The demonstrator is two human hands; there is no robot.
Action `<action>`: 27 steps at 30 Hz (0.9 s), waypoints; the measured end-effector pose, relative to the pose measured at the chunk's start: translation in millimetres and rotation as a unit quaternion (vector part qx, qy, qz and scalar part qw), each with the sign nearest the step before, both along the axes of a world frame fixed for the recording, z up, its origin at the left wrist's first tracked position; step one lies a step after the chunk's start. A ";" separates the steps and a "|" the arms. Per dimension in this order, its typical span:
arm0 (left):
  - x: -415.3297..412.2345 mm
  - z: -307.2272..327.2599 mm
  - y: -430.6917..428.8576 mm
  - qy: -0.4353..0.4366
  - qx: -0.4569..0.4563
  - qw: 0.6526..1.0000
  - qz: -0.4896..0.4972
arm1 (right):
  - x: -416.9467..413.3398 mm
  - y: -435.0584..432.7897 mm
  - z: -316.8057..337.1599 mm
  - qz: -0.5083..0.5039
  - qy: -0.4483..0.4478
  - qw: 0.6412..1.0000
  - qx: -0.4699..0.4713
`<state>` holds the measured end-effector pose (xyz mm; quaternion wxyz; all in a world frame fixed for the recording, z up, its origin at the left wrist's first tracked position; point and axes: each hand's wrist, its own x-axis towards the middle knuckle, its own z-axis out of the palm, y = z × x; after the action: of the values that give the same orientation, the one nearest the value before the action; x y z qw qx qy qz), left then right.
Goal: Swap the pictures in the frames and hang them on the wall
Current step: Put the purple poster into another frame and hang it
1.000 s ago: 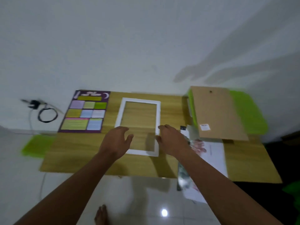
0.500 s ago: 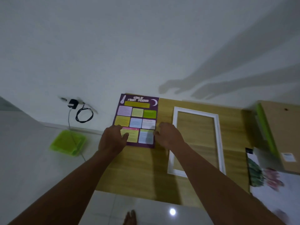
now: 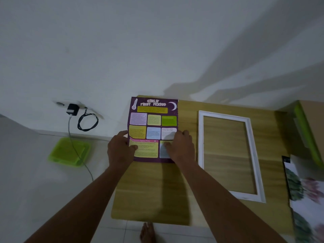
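Note:
A purple poster (image 3: 153, 120) with coloured text boxes lies at the far left of the low wooden table (image 3: 154, 195). My left hand (image 3: 120, 150) grips its lower left edge, thumb on top. My right hand (image 3: 180, 148) holds its lower right edge, fingers spread on the print. To the right lies an empty white picture frame (image 3: 252, 153), flat on the wood. A floral picture (image 3: 308, 199) rests at the table's right edge, partly cut off. A brown backing board (image 3: 313, 116) sits on a green tray at the far right.
A green tray (image 3: 69, 152) lies on the floor to the left of the table. A black charger (image 3: 72, 109) with a coiled cable is plugged into the white wall behind. My bare foot (image 3: 148, 232) shows below the table's near edge.
Both hands moved left from the white frame to the purple poster and took hold of its lower edges. The view swung left with them.

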<state>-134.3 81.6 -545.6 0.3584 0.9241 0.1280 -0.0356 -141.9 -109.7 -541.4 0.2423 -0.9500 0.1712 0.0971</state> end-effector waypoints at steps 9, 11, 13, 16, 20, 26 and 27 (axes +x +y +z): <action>-9.5 35.5 -6.3 -0.138 -0.074 0.987 -0.031 | 16.6 6.6 35.4 -0.026 -0.018 0.975 0.221; -16.1 44.2 -11.0 -0.196 -0.055 0.976 -0.073 | 22.2 11.9 60.7 -0.039 -0.023 0.959 0.278; -23.7 51.1 -18.0 -0.235 -0.050 0.965 -0.108 | 26.4 16.4 79.6 -0.049 -0.031 0.933 0.354; -37.3 59.6 -33.6 -0.256 -0.048 0.953 -0.156 | 26.0 16.1 97.4 -0.041 -0.050 0.934 0.352; -50.8 75.8 -50.6 -0.200 -0.139 0.962 -0.120 | 19.1 -6.0 115.5 -0.074 -0.101 0.941 0.314; -24.1 85.8 -72.4 -0.001 -0.189 0.982 -0.006 | -20.0 -76.8 141.6 -0.109 -0.094 0.894 0.425; -19.6 85.9 -79.6 0.077 -0.212 0.974 -0.001 | -27.2 -89.9 141.6 -0.117 -0.083 0.882 0.449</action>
<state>-153.9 2.0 -459.6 0.5352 0.8216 0.1441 -0.1332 -169.2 -199.6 -399.7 0.6662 -0.7168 0.1983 0.0550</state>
